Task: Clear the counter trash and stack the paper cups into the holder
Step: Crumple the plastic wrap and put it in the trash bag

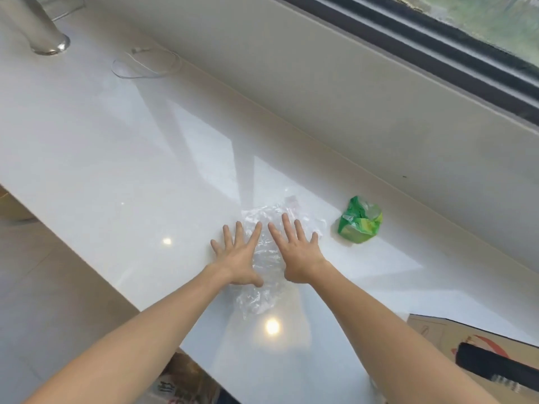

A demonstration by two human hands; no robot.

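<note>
Plastic wrap (264, 258), clear and crumpled, lies flat on the white tabletop (116, 158) right under and between both hands, one end poking out beyond the fingertips, the other trailing back toward the wrists. Left hand (237, 255) is pressed palm-down on the wrap's left edge, its grip wide apart, fingers fanned, thumb lying across the film and clamping nothing. Right hand (296, 252) mirrors it on the wrap's right edge, grip equally spread, palm down, fingers splayed over the crinkled film, nothing held. The two index fingers angle toward each other, close but apart, with wrinkled plastic showing in the gap. Just off to the right of the right hand, clear of the little finger, sits a scrunched green wrapper (360, 220), not touching the clear wrap, near the low ledge (320, 91) that runs along the tabletop's far side under the window (481, 21). Nearer the person than the right forearm, a cardboard box (443, 336) with red print lies on the tabletop's corner, a dark object (493, 363) resting on it. Far ahead of the left hand, well apart, lies a thin clear plastic piece (145, 65), and farther still stands a shiny metal base (49, 39). Bright light spots glint on the glossy surface near the forearms.
</note>
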